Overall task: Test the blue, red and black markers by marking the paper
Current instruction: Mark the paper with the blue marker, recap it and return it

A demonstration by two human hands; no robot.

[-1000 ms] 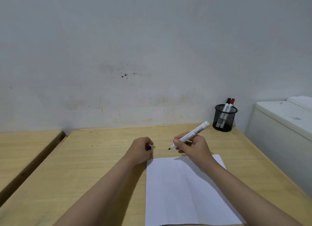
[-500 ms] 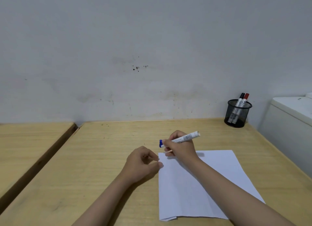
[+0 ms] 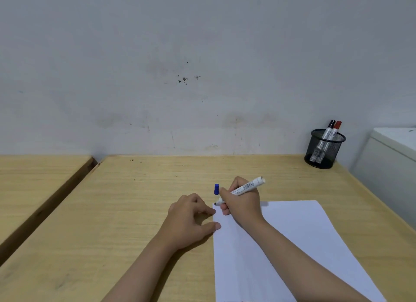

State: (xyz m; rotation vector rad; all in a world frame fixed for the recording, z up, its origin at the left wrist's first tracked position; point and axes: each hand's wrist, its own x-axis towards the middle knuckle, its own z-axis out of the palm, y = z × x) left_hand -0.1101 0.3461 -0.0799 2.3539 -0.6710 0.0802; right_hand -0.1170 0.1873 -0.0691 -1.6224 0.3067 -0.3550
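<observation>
My right hand (image 3: 242,200) grips the uncapped blue marker (image 3: 246,186), a white barrel whose dark tip sits right at the paper's far left corner. Its blue cap (image 3: 216,189) stands upright on the desk just beyond that corner. The white paper (image 3: 292,238) lies on the wooden desk (image 3: 135,200). My left hand (image 3: 191,218) rests flat beside the paper's left edge, fingertips touching the sheet and holding nothing. The black marker (image 3: 329,127) and red marker (image 3: 336,127) stand capped in a black mesh cup (image 3: 324,152) at the far right corner.
A second wooden desk (image 3: 38,184) lies to the left across a narrow gap. A white cabinet (image 3: 391,166) stands against the desk's right side. The grey wall rises right behind the desk.
The blue cap went from my left hand onto the desk, standing upright. My left hand came down onto the paper's edge. My right hand lowered the marker tip to the paper's corner.
</observation>
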